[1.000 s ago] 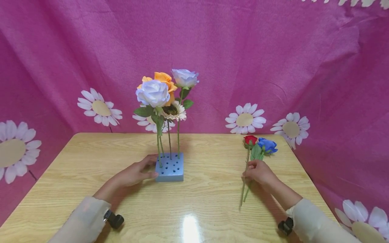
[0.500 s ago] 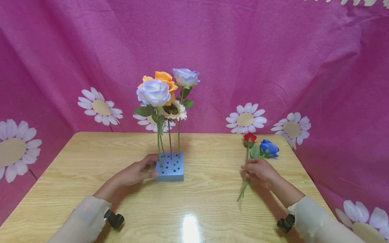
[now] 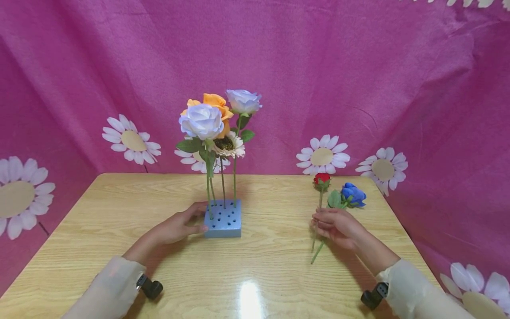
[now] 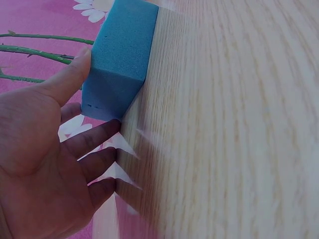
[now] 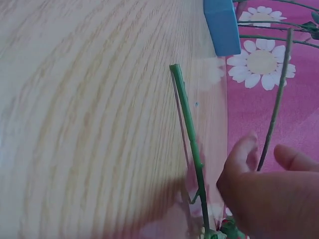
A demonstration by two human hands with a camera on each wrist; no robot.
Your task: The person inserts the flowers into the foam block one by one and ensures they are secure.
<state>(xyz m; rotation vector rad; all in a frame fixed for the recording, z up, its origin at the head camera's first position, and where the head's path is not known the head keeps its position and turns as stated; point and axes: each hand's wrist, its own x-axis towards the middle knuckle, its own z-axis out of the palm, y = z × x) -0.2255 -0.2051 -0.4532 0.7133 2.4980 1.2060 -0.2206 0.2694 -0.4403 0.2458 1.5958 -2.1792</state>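
My left hand (image 3: 175, 228) rests its thumb and fingertips against the left side of a blue foam block (image 3: 223, 232) with holes on top; its fingers look loose in the left wrist view. Upright in the block stand two pale lilac roses (image 3: 201, 122), an orange rose (image 3: 217, 104) and a cream daisy-like flower (image 3: 235, 146). On the right, my right hand (image 3: 338, 227) pinches the stem of a red rose (image 3: 321, 180), which is partly hidden by the fingers. A blue rose (image 3: 353, 195) lies beside it, its green stem (image 5: 192, 134) passing under the hand.
The wooden table (image 3: 275, 266) ends at the back against a pink cloth (image 3: 303, 79) printed with white daisies. Small black cameras (image 3: 149, 288) sit at both wrists. A light reflection shows near the table's front.
My right hand has shifted slightly left with the red rose, drawing it apart from the blue rose. The blue rose has turned a little and now lies still. My left hand and the block stay put.
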